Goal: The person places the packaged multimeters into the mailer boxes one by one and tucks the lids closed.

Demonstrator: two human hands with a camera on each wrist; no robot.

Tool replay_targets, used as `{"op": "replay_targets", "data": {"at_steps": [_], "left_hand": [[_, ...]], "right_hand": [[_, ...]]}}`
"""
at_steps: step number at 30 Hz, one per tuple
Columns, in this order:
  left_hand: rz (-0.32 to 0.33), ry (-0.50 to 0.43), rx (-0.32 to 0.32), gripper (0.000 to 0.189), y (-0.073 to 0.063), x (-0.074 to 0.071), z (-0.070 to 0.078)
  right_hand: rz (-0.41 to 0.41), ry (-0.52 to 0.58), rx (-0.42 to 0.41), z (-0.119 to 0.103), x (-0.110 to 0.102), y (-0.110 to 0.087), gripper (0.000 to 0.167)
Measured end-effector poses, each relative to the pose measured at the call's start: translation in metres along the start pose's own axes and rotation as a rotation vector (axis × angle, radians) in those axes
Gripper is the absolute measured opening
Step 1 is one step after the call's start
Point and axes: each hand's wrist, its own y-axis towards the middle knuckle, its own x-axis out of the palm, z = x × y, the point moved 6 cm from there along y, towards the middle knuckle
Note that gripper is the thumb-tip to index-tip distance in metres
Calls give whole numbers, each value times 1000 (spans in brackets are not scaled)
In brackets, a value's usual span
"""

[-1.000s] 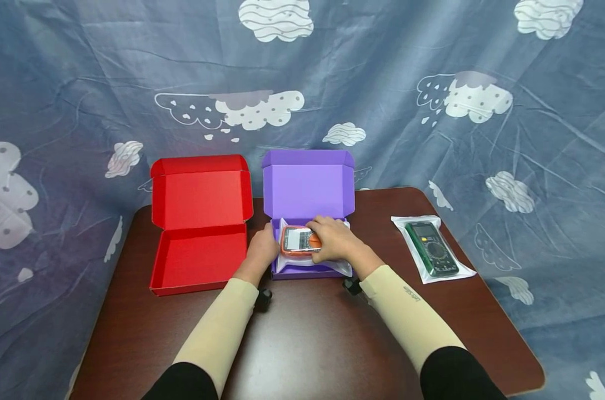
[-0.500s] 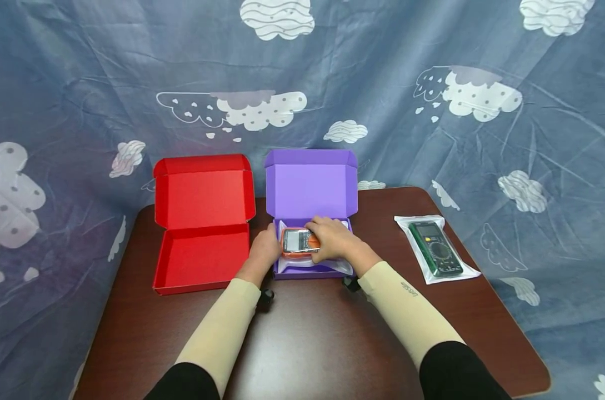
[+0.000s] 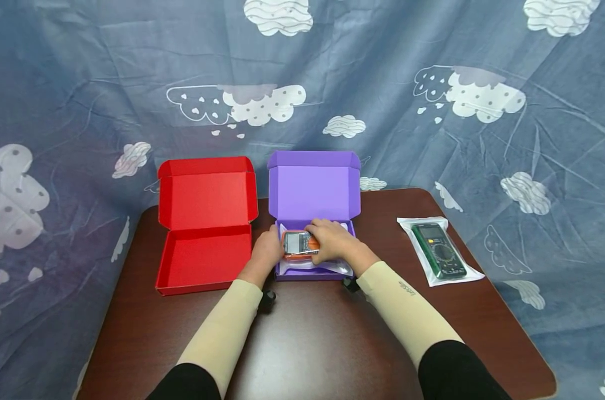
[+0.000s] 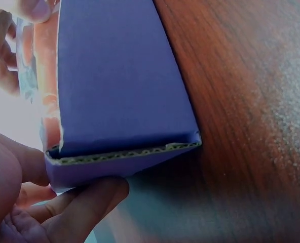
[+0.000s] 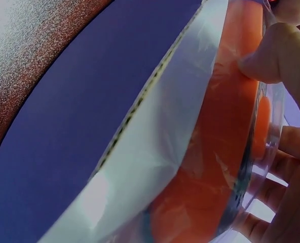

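An orange multimeter (image 3: 298,243) in a clear plastic bag lies in the open purple box (image 3: 314,191), its screen facing up. My right hand (image 3: 329,240) grips the multimeter across its dial end. In the right wrist view the thumb (image 5: 271,58) presses on its orange side, with the other fingers on the far side. My left hand (image 3: 268,249) holds the left side wall of the purple box, and its fingers (image 4: 97,202) lie against the outside in the left wrist view. Part of the bag (image 5: 155,136) rises above the box's front wall.
Left of the purple box stands an open red box (image 3: 207,255) with its lid raised. A green multimeter (image 3: 439,251) in a white-edged clear bag lies at the right. All stand on a dark brown table (image 3: 307,344) before a blue cloud-print curtain (image 3: 382,72).
The head view has shifted slightly, so everything sits a little further right. The orange multimeter lies slightly lower in the purple box, and both hands keep their holds.
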Motion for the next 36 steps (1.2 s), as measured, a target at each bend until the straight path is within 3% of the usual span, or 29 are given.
{"op": "replay_targets", "data": {"at_steps": [20, 36], "left_hand": [[26, -5, 0, 32, 0, 0, 1], [25, -18, -7, 34, 1, -1, 0]], "right_hand": [[-72, 19, 5, 6, 7, 11, 87], [-99, 54, 41, 9, 18, 15, 90]]}}
